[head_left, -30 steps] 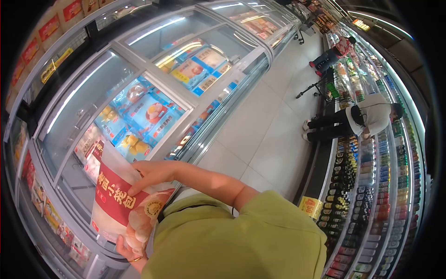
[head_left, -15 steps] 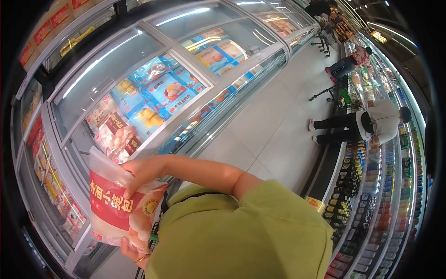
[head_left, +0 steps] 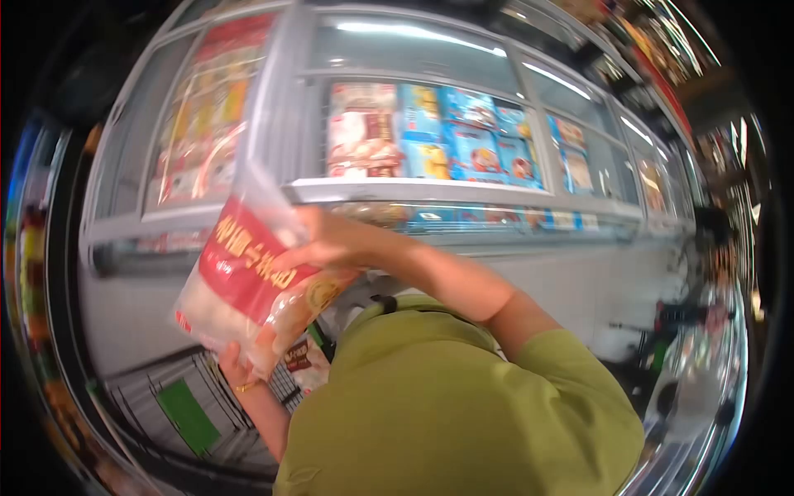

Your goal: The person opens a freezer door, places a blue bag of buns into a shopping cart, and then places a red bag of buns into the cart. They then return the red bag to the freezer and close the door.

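Holding the bag (head_left: 248,285) of frozen food with both hands, I have my left hand (head_left: 234,369) closed under its lower corner. My right hand (head_left: 331,245) is pinched on its upper edge, with the fingers curled over the plastic. The bag is tilted in the air and rests on nothing, above the edge of the shopping cart (head_left: 186,409) nearest to me. Behind it stands the freezer (head_left: 463,192), its front rail well apart from the bag. I judge the bag is already out of the freezer, and lowering it into the cart is what is left.

Right hand (head_left: 331,244) clasps high, left hand (head_left: 236,368) low, fingers curled.
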The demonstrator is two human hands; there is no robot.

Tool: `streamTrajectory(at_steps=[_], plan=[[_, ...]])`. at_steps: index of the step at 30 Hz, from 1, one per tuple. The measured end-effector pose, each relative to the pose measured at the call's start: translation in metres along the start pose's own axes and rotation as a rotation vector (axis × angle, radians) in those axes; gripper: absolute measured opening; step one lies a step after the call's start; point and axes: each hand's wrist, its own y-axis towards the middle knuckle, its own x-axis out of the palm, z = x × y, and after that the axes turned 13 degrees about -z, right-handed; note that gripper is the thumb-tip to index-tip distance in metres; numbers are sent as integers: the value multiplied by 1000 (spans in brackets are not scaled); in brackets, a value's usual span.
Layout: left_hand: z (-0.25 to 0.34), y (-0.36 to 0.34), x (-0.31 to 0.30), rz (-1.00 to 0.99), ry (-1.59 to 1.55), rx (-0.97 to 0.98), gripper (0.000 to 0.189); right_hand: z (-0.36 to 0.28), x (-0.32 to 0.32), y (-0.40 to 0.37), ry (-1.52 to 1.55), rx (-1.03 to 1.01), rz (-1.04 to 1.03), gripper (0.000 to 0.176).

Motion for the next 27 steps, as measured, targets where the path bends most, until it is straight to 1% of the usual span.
streamTrajectory(at_steps=[1,2,3,4,5,7,9,10,11,13,14,15,16,17,18,19,20,21,22,23,24,25,26,27], plan=[[3,-5,-13,-97,-19,53,69,-7,6,19,-394,-15,-31,56],[8,-11,1,-53,-49,134,62,2,17,37,-32,-7,-138,54],[14,-24,-18,-9,-85,161,57,-15,37,53,64,189,-194,51],[23,-32,1,67,-34,308,55,-19,57,68,19,200,-253,50],[25,-35,5,118,-46,400,55,-17,63,81,-24,196,-288,49],[34,-68,-8,247,-77,507,52,-6,95,111,-46,247,-457,46],[33,-98,-24,387,24,559,49,12,122,137,-77,271,-563,43],[29,-113,-33,489,58,544,45,27,136,148,-148,286,-617,42],[22,-126,-41,523,44,557,45,44,151,157,-216,295,-666,42],[5,-150,-60,614,-29,587,45,86,174,171,-200,371,-720,42],[-11,-161,-75,684,-58,546,47,113,183,178,-117,392,-784,41],[-33,-170,-94,706,-68,548,47,138,192,180,-36,411,-843,40],[-59,-176,-115,772,-131,509,47,159,200,178,-30,427,-855,40],[-81,-182,-130,834,-194,469,48,179,206,176,-145,550,-822,38],[-98,-183,-133,790,-267,477,48,201,208,174,-264,670,-786,36],[-115,-183,-135,745,-341,484,47,234,205,170,-265,721,-783,35],[-138,-184,-146,757,-354,481,47,269,200,165,-265,774,-777,34],[-166,-185,-163,755,-438,416,47,292,196,159,-262,793,-781,34],[-190,-184,-179,749,-520,353,47,310,191,152,-347,820,-782,37],[-211,-182,-194,757,-533,350,47,324,186,149,-433,846,-783,41],[-221,-177,-199,753,-568,310,47,335,182,148,-432,864,-788,41],[-232,-174,-202,750,-604,269,47,346,176,146,-716,848,-837,51],[-242,-168,-207,664,-548,343,49,357,171,145,-1000,817,-881,61],[-248,-160,-209,675,-563,338,49,373,160,141,-996,834,-892,61]])
